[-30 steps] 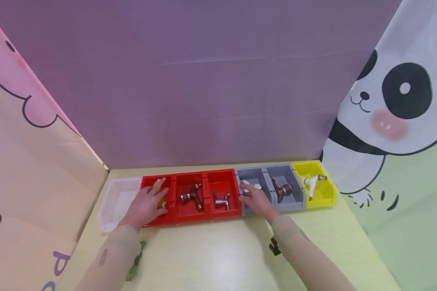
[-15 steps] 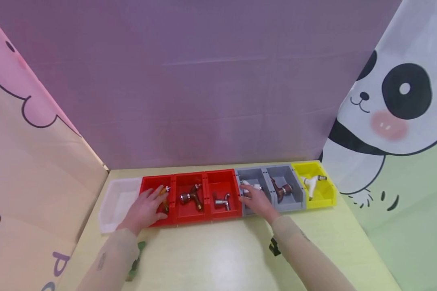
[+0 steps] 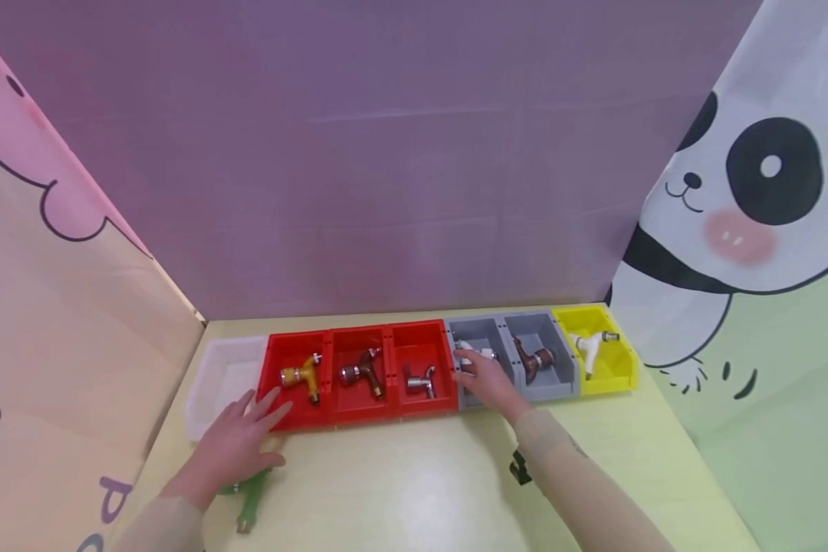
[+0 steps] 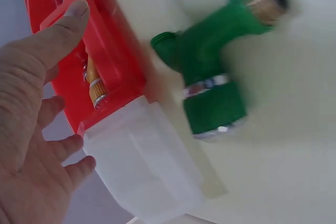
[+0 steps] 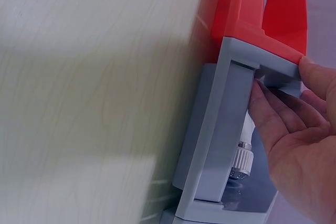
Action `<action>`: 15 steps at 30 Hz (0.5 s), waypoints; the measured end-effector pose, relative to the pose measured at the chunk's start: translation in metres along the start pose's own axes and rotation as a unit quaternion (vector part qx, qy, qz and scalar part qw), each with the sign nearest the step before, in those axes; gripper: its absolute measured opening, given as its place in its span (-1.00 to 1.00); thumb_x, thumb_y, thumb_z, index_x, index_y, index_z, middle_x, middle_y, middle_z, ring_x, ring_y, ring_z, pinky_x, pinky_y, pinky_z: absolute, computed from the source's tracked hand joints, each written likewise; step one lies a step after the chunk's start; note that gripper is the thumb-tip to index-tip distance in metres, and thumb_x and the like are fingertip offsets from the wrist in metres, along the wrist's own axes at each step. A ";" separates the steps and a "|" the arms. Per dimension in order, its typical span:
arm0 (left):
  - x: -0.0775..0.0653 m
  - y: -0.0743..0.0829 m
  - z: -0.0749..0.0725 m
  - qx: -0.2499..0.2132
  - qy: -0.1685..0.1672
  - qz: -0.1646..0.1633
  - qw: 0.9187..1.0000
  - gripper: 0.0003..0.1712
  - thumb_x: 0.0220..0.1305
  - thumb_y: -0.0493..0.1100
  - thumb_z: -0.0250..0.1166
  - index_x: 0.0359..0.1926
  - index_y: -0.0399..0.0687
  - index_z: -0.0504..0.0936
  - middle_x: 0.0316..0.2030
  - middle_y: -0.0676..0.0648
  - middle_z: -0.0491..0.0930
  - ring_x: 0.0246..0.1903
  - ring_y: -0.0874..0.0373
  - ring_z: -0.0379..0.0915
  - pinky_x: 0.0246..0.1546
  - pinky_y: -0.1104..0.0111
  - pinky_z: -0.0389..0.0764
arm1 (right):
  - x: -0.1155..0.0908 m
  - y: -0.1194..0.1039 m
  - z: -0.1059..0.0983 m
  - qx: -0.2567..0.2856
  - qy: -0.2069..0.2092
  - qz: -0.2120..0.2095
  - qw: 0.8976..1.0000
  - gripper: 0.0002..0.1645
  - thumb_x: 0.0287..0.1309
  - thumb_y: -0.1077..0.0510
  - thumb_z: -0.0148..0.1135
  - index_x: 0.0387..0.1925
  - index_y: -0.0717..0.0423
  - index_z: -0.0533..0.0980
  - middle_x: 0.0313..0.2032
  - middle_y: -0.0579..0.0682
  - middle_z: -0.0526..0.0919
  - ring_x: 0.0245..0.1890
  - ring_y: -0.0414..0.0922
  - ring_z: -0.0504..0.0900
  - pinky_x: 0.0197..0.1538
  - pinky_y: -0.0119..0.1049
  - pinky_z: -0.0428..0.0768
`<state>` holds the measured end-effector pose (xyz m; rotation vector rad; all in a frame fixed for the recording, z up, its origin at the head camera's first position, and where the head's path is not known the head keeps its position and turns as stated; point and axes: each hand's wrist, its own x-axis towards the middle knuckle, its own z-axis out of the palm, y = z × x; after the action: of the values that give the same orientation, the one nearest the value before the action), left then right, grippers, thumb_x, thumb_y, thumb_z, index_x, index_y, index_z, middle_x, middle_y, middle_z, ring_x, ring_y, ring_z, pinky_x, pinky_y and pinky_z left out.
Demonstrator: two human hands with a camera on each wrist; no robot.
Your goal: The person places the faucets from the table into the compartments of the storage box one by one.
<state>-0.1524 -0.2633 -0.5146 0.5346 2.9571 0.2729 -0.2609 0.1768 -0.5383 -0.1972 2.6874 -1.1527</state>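
Note:
My left hand [image 3: 238, 445] is spread over the table just in front of the bins, its fingers straight and holding nothing. Under it lies a green faucet [image 3: 250, 502], partly covered by the hand in the head view and fully shown in the left wrist view. A yellow faucet [image 3: 303, 376] lies in the leftmost red bin [image 3: 303, 418]. My right hand [image 3: 486, 383] grips the left wall of a grey bin [image 5: 210, 135] where it meets a red one, thumb outside and fingers inside. Inside that bin is a white faucet [image 5: 243, 158], partly hidden by the hand.
A white bin [image 3: 231, 379] ends the row at left. Other red bins hold a bronze faucet [image 3: 364, 374] and a small chrome faucet [image 3: 422, 382]. Further right are a brown faucet [image 3: 534, 360] and a white one [image 3: 592, 349]. A black object [image 3: 520, 468] lies by the right forearm.
My left hand has let go of the yellow faucet, which now lies in the leftmost red bin, and has moved back toward the green faucet. The right hand stays put.

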 end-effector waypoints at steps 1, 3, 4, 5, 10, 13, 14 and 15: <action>-0.005 0.000 0.001 0.000 -0.005 -0.001 1.000 0.03 -0.07 0.18 0.62 0.43 0.00 0.47 0.47 -0.27 0.29 0.40 -0.53 0.09 0.31 -0.35 0.29 | 0.000 0.000 0.000 0.001 -0.001 0.002 1.000 -0.34 0.36 0.14 0.32 0.43 0.11 0.39 0.36 0.16 0.49 0.21 0.15 0.62 0.15 -0.01 0.67; -0.015 0.001 0.004 -0.007 -0.014 -0.004 1.000 0.04 -0.09 0.20 0.62 0.43 0.02 0.47 0.47 -0.25 0.31 0.39 -0.52 0.10 0.30 -0.35 0.29 | 0.000 -0.001 0.000 0.002 -0.001 0.003 1.000 -0.34 0.36 0.15 0.31 0.43 0.12 0.39 0.37 0.17 0.49 0.21 0.15 0.62 0.15 -0.01 0.67; -0.021 0.002 0.005 -0.009 -0.019 -0.005 1.000 0.04 -0.10 0.21 0.62 0.42 0.03 0.48 0.46 -0.25 0.32 0.39 -0.53 0.12 0.30 -0.35 0.29 | 0.000 -0.001 0.000 0.003 0.000 0.003 1.000 -0.34 0.35 0.15 0.32 0.43 0.12 0.39 0.37 0.17 0.49 0.21 0.15 0.62 0.15 -0.01 0.67; -0.025 0.002 0.007 -0.013 -0.027 -0.009 1.000 0.04 -0.11 0.22 0.63 0.42 0.04 0.48 0.46 -0.25 0.32 0.39 -0.53 0.12 0.29 -0.36 0.29 | 0.000 -0.001 0.000 0.002 0.001 0.001 1.000 -0.34 0.35 0.16 0.31 0.43 0.13 0.39 0.37 0.18 0.48 0.21 0.15 0.62 0.15 -0.01 0.67; -0.047 0.005 0.020 -0.041 -0.069 -0.020 0.997 0.10 -0.20 0.27 0.64 0.42 0.09 0.48 0.47 -0.22 0.31 0.37 -0.55 0.14 0.27 -0.40 0.26 | -0.001 -0.003 -0.001 0.003 -0.001 0.008 1.000 -0.34 0.36 0.16 0.31 0.43 0.12 0.39 0.37 0.16 0.48 0.22 0.15 0.62 0.16 -0.01 0.66; -0.058 0.004 0.030 -0.051 -0.085 -0.016 0.995 0.13 -0.23 0.28 0.64 0.42 0.06 0.47 0.47 -0.23 0.31 0.35 -0.59 0.16 0.25 -0.43 0.25 | -0.002 -0.004 -0.001 0.004 -0.002 0.008 1.000 -0.35 0.36 0.15 0.31 0.43 0.11 0.39 0.37 0.16 0.49 0.22 0.15 0.62 0.16 -0.01 0.66; -0.060 0.004 0.032 -0.055 -0.093 -0.018 0.994 0.14 -0.23 0.28 0.63 0.42 0.06 0.47 0.48 -0.23 0.30 0.34 -0.59 0.16 0.25 -0.44 0.25 | -0.002 -0.004 -0.001 0.004 -0.001 0.006 1.000 -0.35 0.36 0.15 0.31 0.43 0.11 0.39 0.37 0.16 0.49 0.22 0.15 0.62 0.16 -0.01 0.66; -0.062 0.004 0.034 -0.057 -0.101 -0.020 0.993 0.14 -0.24 0.28 0.63 0.43 0.06 0.47 0.48 -0.22 0.30 0.34 -0.60 0.17 0.24 -0.45 0.25 | -0.002 -0.004 -0.001 0.005 0.000 0.005 1.000 -0.35 0.36 0.15 0.31 0.43 0.11 0.39 0.37 0.16 0.48 0.22 0.15 0.62 0.17 -0.01 0.66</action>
<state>-0.0883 -0.2761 -0.5418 0.4587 2.7342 0.3576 -0.2586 0.1751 -0.5344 -0.1817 2.6790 -1.1614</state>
